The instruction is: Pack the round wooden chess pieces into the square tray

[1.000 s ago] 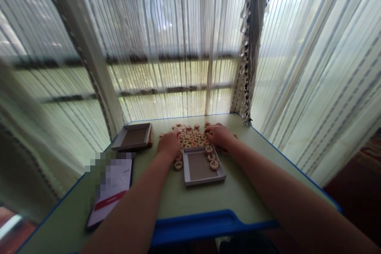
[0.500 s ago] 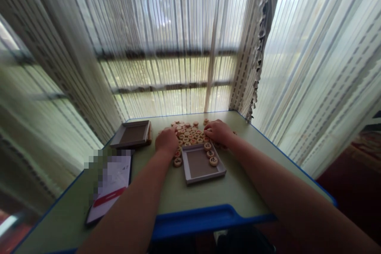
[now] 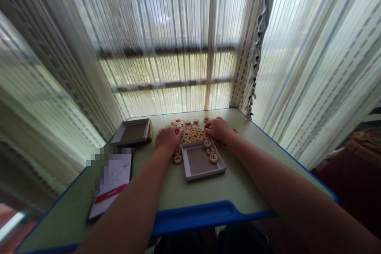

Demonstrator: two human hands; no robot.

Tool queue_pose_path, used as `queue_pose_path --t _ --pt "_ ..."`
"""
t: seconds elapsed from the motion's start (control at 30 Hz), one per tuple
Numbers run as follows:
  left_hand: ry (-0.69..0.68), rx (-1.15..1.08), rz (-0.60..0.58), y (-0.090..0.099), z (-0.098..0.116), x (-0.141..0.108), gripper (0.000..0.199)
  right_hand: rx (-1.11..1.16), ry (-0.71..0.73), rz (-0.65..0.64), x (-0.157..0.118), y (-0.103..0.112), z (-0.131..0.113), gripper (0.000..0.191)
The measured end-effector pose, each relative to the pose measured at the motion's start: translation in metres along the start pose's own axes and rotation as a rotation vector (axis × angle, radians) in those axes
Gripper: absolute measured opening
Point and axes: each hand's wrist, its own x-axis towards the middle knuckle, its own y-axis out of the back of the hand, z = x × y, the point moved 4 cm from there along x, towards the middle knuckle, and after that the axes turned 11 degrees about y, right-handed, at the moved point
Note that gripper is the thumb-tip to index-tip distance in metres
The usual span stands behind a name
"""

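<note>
Many round wooden Chinese chess pieces (image 3: 193,131) lie in a spread pile in the middle of the table, some with red marks, some with black. At the pile's left edge is my left hand (image 3: 168,139), its fingers bent and pressed together over pieces; what they hold is hidden. My right hand (image 3: 219,129) reaches the right side of the pile, thumb and fingers closed at a Chinese chess piece. A shallow open box tray (image 3: 192,175) sits just in front of the pile. Three black-marked pieces (image 3: 210,151) stand along its right side.
A second shallow box part (image 3: 131,132) lies at the far left. Nearer me is a dark-edged tablet or clipboard (image 3: 111,178) with a red band, partly blurred out. The pale green table (image 3: 244,190) has a blue rim (image 3: 196,218). Striped curtains (image 3: 178,16) hang behind it.
My left hand has shifted slightly right, over the pile's edge. My right hand has barely moved. The view has tilted a little; the tray and its three pieces stay put.
</note>
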Motion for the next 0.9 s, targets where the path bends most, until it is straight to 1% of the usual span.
queue_pose_path --t 0.07,0.17,0.27,0.37,0.5,0.63,0.7,0.77,0.83,0.9 --pt "0.026 0.023 0.023 0.001 -0.002 0.000 0.036 0.018 -0.008 0.001 0.000 -0.001 0.000 0.026" --pt "0.060 0.050 0.045 0.002 -0.003 0.000 0.040 0.038 -0.026 -0.006 0.000 -0.001 0.000 0.027" --pt "0.046 0.035 0.042 0.002 -0.001 -0.001 0.045 0.030 -0.033 -0.008 -0.001 0.000 0.000 0.025" --pt "0.034 0.026 0.036 0.003 0.000 -0.001 0.041 0.035 -0.039 0.018 -0.002 0.002 0.001 0.025" --pt "0.058 0.038 0.079 0.006 -0.002 0.000 0.041 0.080 -0.002 0.122 -0.001 0.007 0.000 0.031" --pt "0.124 0.034 0.073 0.005 -0.007 0.000 0.041 0.137 0.084 0.251 0.000 0.012 -0.005 0.027" --pt "0.128 0.008 0.098 0.005 -0.007 0.000 0.036 0.174 0.130 0.293 0.000 0.014 -0.008 0.026" --pt "0.065 -0.050 0.180 0.009 -0.002 -0.001 0.032 0.246 0.174 0.319 0.001 0.015 -0.012 0.025" --pt "-0.082 -0.153 0.247 0.014 0.008 -0.004 0.031 0.358 0.215 0.334 0.000 0.018 -0.017 0.026" --pt "-0.254 -0.279 0.246 0.017 0.019 -0.009 0.032 0.481 0.254 0.351 -0.001 0.021 -0.025 0.027"
